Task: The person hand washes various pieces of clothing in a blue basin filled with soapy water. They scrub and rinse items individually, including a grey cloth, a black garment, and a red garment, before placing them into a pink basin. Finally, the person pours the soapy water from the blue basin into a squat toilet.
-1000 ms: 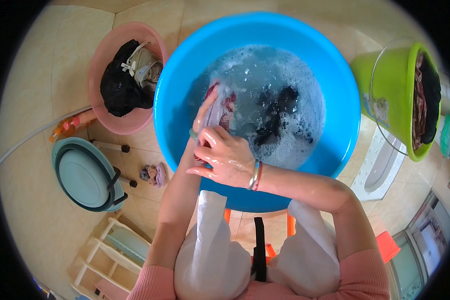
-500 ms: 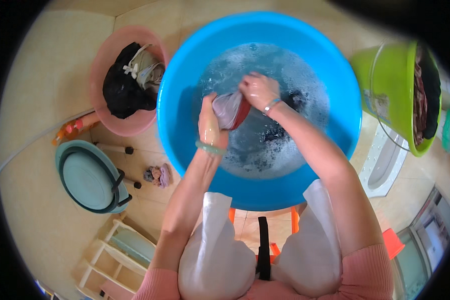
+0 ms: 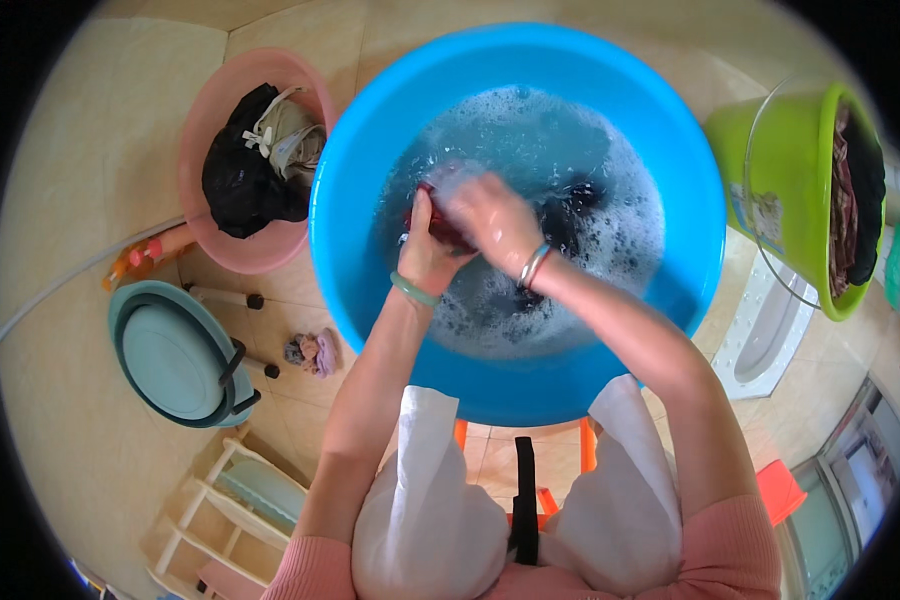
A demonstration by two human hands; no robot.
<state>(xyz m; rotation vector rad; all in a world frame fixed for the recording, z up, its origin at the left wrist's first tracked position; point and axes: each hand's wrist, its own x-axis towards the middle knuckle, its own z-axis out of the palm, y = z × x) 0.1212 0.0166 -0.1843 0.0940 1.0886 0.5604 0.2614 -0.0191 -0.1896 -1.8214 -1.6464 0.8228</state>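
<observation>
hands [image 3: 432, 255] together in a round, sudsy tub [image 3: 515, 60]: left clamped on red cloth [image 3: 446, 231], right [image 3: 502, 228] blurred, grip unclear.

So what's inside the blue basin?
Sudsy water, partly submerged dark cloth, and a dark red cloth in the left hand, the right hand close by. Suds and water cover the bottom of the basin.

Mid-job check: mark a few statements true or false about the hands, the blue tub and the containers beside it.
The left hand holds dark red cloth. True.
The right hand rests on the rim of the blue tub. False: it is over the water, near the left hand.
Dark fabric lies in the water. True.
The green bucket stands left of the tub. False: it stands to the right.
The pink basin holds black fabric. True.
</observation>
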